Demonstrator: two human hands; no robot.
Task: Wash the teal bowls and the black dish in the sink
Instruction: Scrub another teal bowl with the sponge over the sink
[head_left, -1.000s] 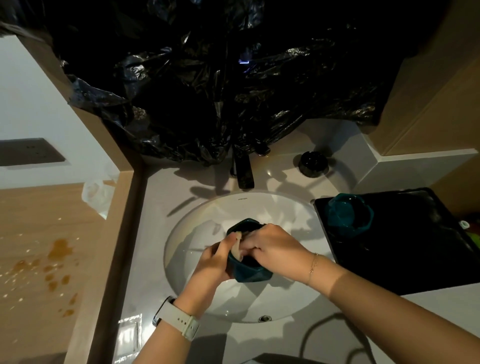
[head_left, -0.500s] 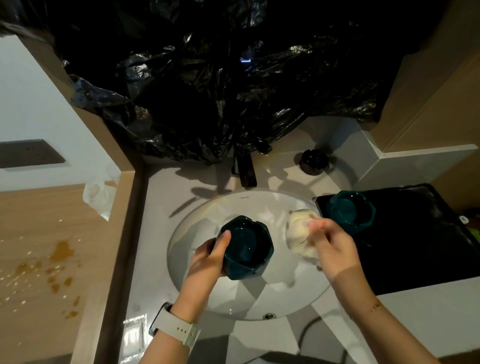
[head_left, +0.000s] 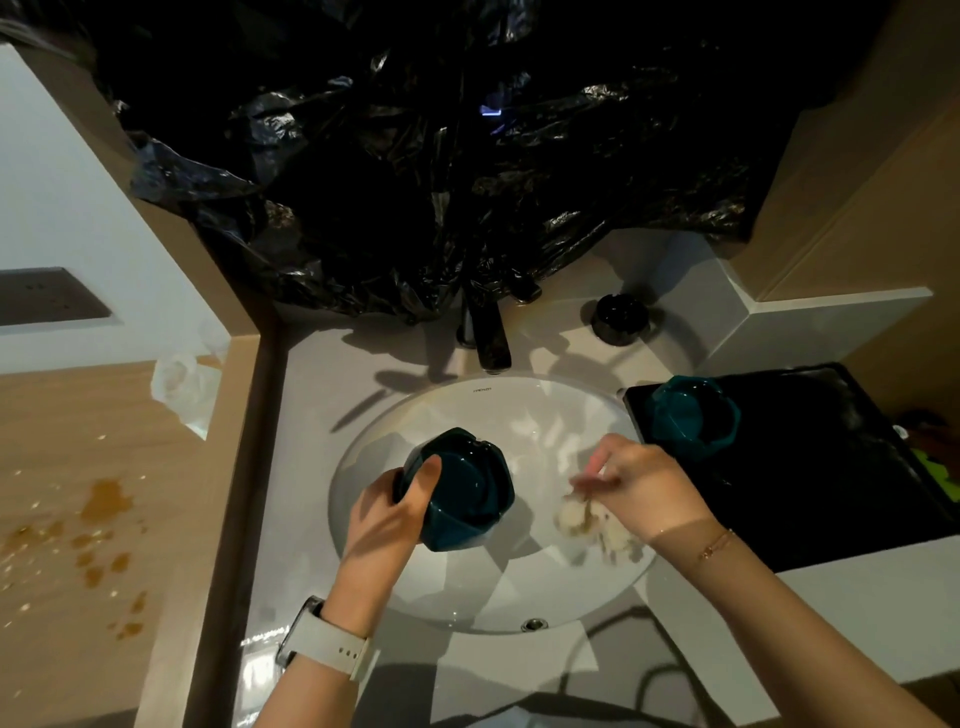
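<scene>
Teal bowl (head_left: 462, 488) sits gripped in my left hand (head_left: 384, 519), thumb hooked over its rim, tilted above the white sink (head_left: 467, 597). My right hand (head_left: 644, 488) pinches the pale sponge (head_left: 587, 522) just beside the bowl, low in the basin. I judge this bowl's scrub is done and a rinse under the tap (head_left: 485, 332) comes next; no water shows running. Half a second ago the sponge was higher up. A second teal bowl (head_left: 693, 415) waits on the black tray (head_left: 810, 493); the black dish (head_left: 621, 317) stands on the bench behind.
</scene>
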